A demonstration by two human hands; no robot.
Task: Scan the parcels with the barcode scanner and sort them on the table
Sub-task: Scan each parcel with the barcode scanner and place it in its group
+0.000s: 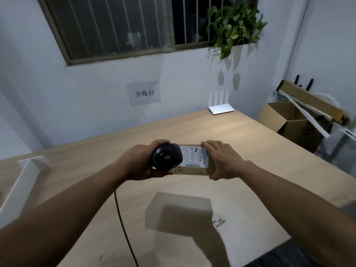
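holding a parcel up under the scanner

a person stands at a wooden table [250,151] with both arms stretched out. the left hand [142,162] is wrapped around a black barcode scanner [166,158], its head just over the left end of a small brown parcel [194,169]. the right hand [223,160] grips the parcel's right end, fingers over the top, thumb underneath, lifting it above the table; its shadow falls below. a white label [194,158] with barcodes faces up. a black cable [123,228] trails from the scanner toward the near edge.
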